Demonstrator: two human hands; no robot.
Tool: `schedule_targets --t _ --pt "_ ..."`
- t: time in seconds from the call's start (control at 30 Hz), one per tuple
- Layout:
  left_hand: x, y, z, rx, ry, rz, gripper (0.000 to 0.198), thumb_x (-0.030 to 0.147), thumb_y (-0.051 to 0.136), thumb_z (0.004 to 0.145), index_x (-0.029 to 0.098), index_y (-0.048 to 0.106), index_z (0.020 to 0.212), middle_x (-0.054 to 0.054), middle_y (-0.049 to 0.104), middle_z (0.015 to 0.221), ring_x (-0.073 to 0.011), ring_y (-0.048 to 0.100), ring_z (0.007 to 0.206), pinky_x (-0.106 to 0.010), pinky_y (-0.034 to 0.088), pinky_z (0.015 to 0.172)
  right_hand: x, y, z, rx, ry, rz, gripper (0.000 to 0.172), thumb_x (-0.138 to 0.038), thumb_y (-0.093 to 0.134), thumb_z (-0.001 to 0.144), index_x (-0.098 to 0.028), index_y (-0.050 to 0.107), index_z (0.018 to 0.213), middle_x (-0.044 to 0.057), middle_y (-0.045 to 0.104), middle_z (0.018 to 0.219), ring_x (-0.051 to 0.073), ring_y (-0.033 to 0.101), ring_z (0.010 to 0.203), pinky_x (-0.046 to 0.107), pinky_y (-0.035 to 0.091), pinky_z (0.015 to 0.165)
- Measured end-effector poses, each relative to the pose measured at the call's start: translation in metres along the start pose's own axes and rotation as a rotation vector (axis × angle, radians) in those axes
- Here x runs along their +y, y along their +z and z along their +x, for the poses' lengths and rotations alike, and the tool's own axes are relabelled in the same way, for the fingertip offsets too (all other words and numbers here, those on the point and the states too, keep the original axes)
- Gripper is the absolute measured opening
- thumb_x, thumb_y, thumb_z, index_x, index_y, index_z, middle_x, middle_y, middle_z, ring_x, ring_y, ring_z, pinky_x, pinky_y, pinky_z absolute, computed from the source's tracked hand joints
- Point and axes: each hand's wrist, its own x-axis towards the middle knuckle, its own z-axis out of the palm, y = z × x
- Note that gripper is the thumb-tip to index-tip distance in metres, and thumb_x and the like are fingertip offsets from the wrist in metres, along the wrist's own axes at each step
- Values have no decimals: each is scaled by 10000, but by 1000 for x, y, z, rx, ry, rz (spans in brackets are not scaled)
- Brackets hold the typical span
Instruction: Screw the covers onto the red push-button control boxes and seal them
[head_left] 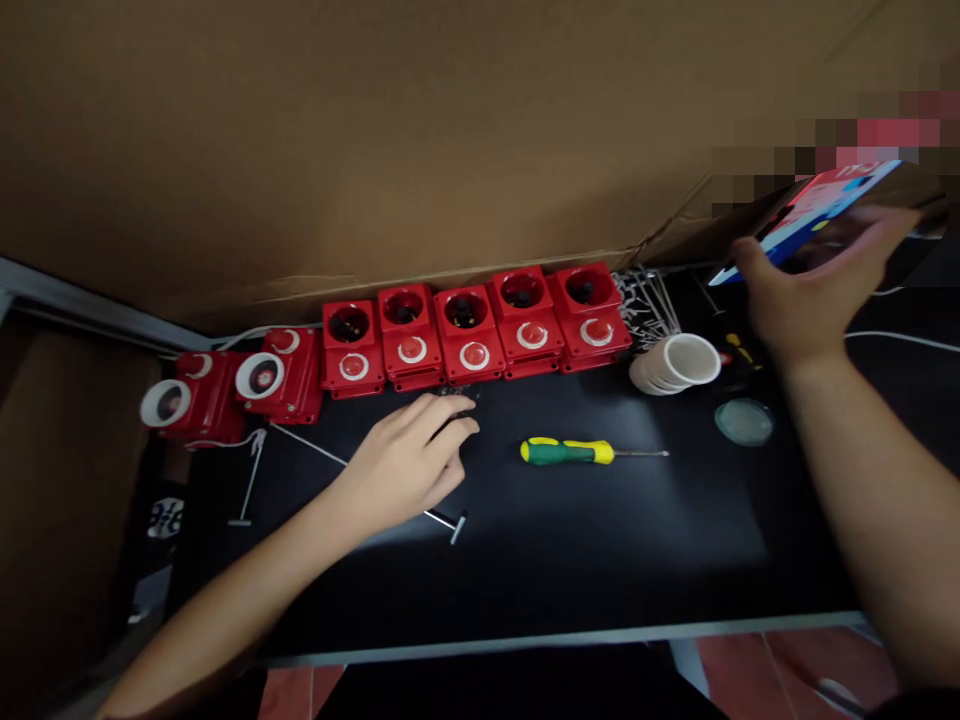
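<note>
My left hand rests on the black table, fingers curled around a small dark part I cannot make out, just in front of a row of red housings. My right hand is raised at the far right, gripping a red, white and blue phone-like flat object. A green and yellow screwdriver lies on the table between my hands, untouched.
Two more red housings lie tilted at the left. A stack of white paper cups lies on its side near metal pins. A clear round lid, a T-shaped metal pin and cardboard walls surround the table.
</note>
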Motion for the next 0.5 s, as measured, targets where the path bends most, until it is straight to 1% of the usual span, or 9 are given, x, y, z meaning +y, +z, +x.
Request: schedule_targets --t 0.07,0.17,0.23,0.3,0.37,0.43,0.5 --pt "-4 12 1 15 -43 -33 253 81 583 1038 149 706 1249 -165 782 1362 -287 764 1177 -442 697 1005 -1 0 1 -20 17 -13 834 -121 999 581 -324 321 1022 125 626 1259 330 640 1284 552 551 1111" --pt "-11 19 -2 13 -88 -61 307 71 579 1026 151 691 1300 -190 743 1442 -327 730 1286 -521 678 1089 -6 0 -1 -30 31 -6 828 -69 955 583 -328 312 1037 129 633 1252 334 638 1309 550 533 1150" --pt "-13 21 -4 20 -107 -40 325 74 572 1029 156 677 1326 -186 736 1447 -334 717 1307 -537 670 1105 -11 -1 -4 -28 38 1 855 -46 944 557 -335 298 1036 123 640 1216 333 662 1246 550 543 1139" --pt "-15 23 -5 30 -109 0 328 76 562 1037 142 663 1343 -192 731 1439 -334 711 1302 -532 666 1102 -15 0 -6 -28 49 19 890 -71 966 537 -347 274 1024 110 646 1175 329 685 1161 562 561 1117" --pt "-15 25 -4 29 -91 35 308 80 555 1047 120 665 1331 -206 727 1427 -334 706 1292 -521 661 1094 -18 2 -5 -32 66 46 921 -161 1017 536 -357 252 1008 105 650 1157 332 698 1117 588 569 1113" --pt "-14 24 -2 4 -71 59 269 85 552 1055 115 685 1286 -200 740 1387 -329 700 1279 -497 655 1085 -22 4 -4 -34 94 72 938 -327 1068 552 -363 240 990 116 651 1168 355 698 1145 637 559 1134" --pt "-10 18 -1 -34 -63 76 231 87 554 1057 132 706 1226 -172 759 1331 -310 701 1247 -462 649 1073 -26 7 -2 -34 127 89 935 -515 1072 579 -364 238 972 138 647 1195 385 686 1205 692 528 1173"
